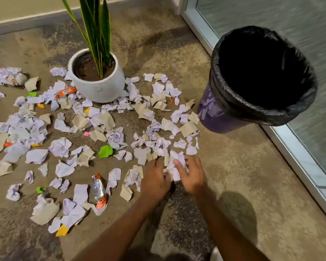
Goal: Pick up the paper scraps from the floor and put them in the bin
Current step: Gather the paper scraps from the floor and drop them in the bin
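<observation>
Pinched between the thumb and curled fingers of the right hand point(191, 176) is a loose bunch of crumpled white paper scraps point(180, 158), low over the brown speckled floor point(243, 166), near the bin and to its left. Just beside it the left hand point(154, 178) bears down on the same bunch, its fingertips hidden, so I cannot tell whether it grips anything.

The bunch is many small pieces, not one wad; lifted by one hand alone, the outer bits would likely slip out and drop short of the black-lined purple round plastic bin point(213, 115).

Further left of the bin lies a silver-and-orange foil wrapper point(98, 189), which a broad sweep could gather with the paper. Beyond that, a bright green paper scrap point(105, 151) and many white and tan scraps point(36, 155) cover the floor, well apart from the bin.

Farthest, left of the bin, stands a white round ceramic plant pot point(98, 87) with scraps touching its base; reaching there risks brushing the leaves. A careless toss could miss the bin's mouth.
</observation>
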The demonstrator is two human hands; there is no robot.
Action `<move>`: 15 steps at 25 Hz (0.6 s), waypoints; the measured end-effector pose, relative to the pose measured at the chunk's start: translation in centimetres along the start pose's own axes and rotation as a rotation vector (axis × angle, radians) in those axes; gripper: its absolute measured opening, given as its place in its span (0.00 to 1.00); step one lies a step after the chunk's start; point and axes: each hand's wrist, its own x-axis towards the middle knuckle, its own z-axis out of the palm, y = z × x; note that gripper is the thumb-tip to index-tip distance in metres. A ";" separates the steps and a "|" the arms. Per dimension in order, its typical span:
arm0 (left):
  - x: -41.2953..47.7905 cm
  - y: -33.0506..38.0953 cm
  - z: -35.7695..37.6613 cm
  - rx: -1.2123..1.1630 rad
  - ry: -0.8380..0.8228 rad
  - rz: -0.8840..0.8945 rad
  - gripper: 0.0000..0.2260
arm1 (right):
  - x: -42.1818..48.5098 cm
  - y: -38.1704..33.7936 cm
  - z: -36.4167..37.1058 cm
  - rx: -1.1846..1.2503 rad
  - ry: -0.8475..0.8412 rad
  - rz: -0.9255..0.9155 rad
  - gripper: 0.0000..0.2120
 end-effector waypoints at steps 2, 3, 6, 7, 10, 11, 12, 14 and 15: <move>0.7 0.6 0.5 0.015 0.031 0.041 0.27 | 0.4 0.0 0.9 0.028 0.025 0.064 0.27; 1.1 1.0 0.7 -0.009 0.042 0.035 0.27 | 0.7 0.0 1.2 0.030 0.030 0.095 0.27; 1.4 1.9 0.6 -0.206 0.048 0.024 0.20 | 0.6 -0.5 1.6 0.151 0.021 0.176 0.27; 1.2 2.0 0.5 -0.263 0.052 0.022 0.17 | 0.6 -0.6 1.6 0.211 0.029 0.185 0.26; 0.6 2.4 -0.5 -0.416 0.041 0.011 0.14 | 0.6 -2.1 1.3 0.379 0.016 0.211 0.17; 0.1 2.7 -0.9 -0.454 0.033 0.010 0.16 | 0.4 -2.3 1.3 0.438 0.001 0.214 0.12; -0.3 2.9 -1.3 -0.488 0.024 0.001 0.17 | 0.1 -2.7 1.0 0.503 -0.012 0.219 0.08; -0.8 3.7 -2.2 -0.539 0.013 -0.024 0.16 | -0.3 -3.2 0.6 0.642 -0.020 0.256 0.11; -1.0 4.2 -2.8 -0.558 0.014 -0.025 0.16 | -0.3 -3.5 0.2 0.703 -0.013 0.288 0.13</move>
